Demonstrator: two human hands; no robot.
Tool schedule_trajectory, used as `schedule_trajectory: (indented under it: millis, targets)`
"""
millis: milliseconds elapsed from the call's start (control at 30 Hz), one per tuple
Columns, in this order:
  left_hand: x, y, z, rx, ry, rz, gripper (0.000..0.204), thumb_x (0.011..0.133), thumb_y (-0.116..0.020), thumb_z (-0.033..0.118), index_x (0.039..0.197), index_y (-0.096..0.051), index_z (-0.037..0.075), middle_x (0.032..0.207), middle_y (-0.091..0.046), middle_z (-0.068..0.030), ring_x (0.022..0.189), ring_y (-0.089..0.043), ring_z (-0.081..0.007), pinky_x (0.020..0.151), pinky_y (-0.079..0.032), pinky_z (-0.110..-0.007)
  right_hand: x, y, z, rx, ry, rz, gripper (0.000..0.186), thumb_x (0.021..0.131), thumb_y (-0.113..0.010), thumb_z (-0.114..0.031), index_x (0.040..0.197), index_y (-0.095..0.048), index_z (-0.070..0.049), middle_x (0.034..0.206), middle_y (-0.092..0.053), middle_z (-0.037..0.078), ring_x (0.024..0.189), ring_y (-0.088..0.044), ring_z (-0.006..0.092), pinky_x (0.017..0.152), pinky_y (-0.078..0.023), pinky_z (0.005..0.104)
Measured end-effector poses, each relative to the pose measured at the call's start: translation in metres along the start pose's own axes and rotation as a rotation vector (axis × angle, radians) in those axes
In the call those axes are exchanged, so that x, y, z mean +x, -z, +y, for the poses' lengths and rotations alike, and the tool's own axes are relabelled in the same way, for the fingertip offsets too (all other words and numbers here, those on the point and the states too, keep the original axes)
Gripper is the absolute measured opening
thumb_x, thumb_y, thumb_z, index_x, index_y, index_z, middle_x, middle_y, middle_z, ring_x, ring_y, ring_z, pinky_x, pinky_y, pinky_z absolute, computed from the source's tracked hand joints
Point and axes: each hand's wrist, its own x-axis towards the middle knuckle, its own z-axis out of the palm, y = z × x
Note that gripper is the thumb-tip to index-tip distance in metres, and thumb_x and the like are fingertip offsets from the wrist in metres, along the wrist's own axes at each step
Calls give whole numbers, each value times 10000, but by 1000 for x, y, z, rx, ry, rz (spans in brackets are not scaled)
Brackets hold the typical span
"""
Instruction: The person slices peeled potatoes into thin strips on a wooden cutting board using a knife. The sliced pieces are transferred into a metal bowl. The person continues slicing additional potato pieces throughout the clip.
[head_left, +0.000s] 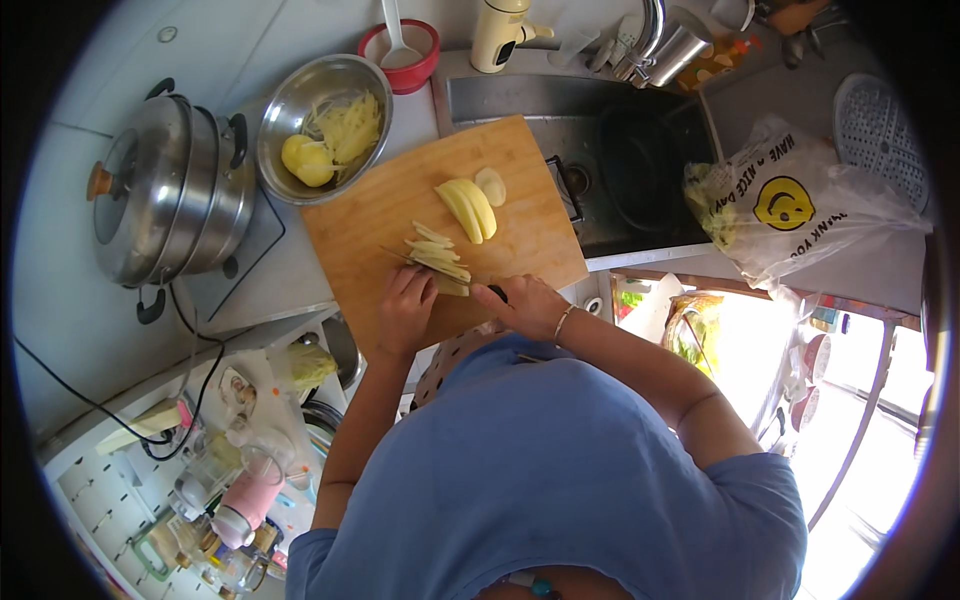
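Potato strips (434, 250) lie in the head view on the wooden board (350, 240), just beyond your left hand (405, 305); its fingers (411, 281) curl, but whether they pinch anything I cannot tell. Your right hand (525, 304) closes around the knife (498, 293). A steel bowl (272, 120) holds potato shreds (350, 128) and peeled potatoes (307, 161); a red bowl (418, 76) holds a white spoon (399, 50).

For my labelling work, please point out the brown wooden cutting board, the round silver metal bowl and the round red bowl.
Brown wooden cutting board (388, 215): head view, bare surface.
Round silver metal bowl (284, 110): head view, inner wall.
Round red bowl (411, 81): head view, outer wall.
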Motion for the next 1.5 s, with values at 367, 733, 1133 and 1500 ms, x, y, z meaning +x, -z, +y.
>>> schedule_trajectory:
  millis: [367,733,1133,1500]
  targets:
    - [-7,-4,-5,-8,5,26,177,796,-768,-19,966,-731,17,1020,-703,-106,952,-666,-316,836,-573,-405,-13,17,-19,74,-40,-33,732,1069,-400,-640,945,-750,-10,944,-719,312,967,-691,517,945,-535,565]
    - [9,12,-5,-59,131,-27,161,862,-744,10,1022,-735,22,999,-689,-137,938,-674,-344,809,-557,-439,-9,1,-4,243,-46,58,740,1071,-407,-653,961,-744,-4,855,-724,281,911,-721,458,896,-558,521]
    - [69,27,-57,-185,226,-373,62,953,-684,26,1012,-674,15,977,-706,-169,884,-679,-375,773,-538,-427,-44,36,14,319,-161,89,707,1088,-440,-612,926,-707,22,764,-730,220,837,-756,381,810,-579,462]
    - [103,61,-62,-688,637,-539,77,988,-703,67,1024,-700,-1,935,-725,-38,843,-669,-101,763,-531,-243,-43,31,23,243,-159,133,730,1088,-418,-626,971,-719,29,802,-677,299,853,-681,477,799,-529,516]
